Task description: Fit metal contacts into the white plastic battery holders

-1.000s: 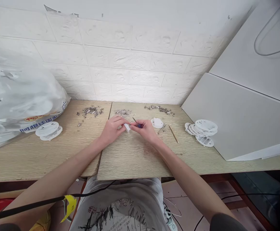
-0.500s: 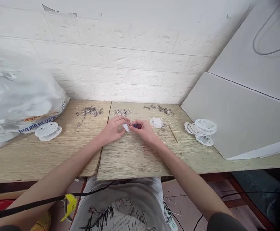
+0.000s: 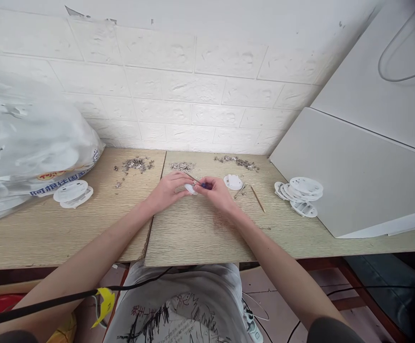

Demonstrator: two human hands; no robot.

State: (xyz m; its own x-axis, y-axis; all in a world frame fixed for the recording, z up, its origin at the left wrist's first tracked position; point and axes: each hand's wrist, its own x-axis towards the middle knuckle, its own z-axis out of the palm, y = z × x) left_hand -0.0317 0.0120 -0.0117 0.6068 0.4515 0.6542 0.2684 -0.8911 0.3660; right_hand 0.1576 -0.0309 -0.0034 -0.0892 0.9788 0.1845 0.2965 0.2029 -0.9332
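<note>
My left hand is closed round the edge of a small white plastic disc, held tilted just above the table. My right hand grips a tool with a blue handle, which looks like a screwdriver; its thin shaft points up and left over the disc, close to my left fingers. Whether the tip touches the disc I cannot tell. Just right of my right hand, a white round plastic piece lies on the table. Behind my hands is a pile of tiny metal parts.
More metal parts lie at the left and a strip of them at the back right. Tweezers and a wooden stick lie right. White discs are stacked right and left, by a plastic bag. A black cable crosses in front.
The white disc has turned flatter in my left hand, and the blue-handled tool has shifted slightly right, showing more of its shaft. The view has moved a little.
</note>
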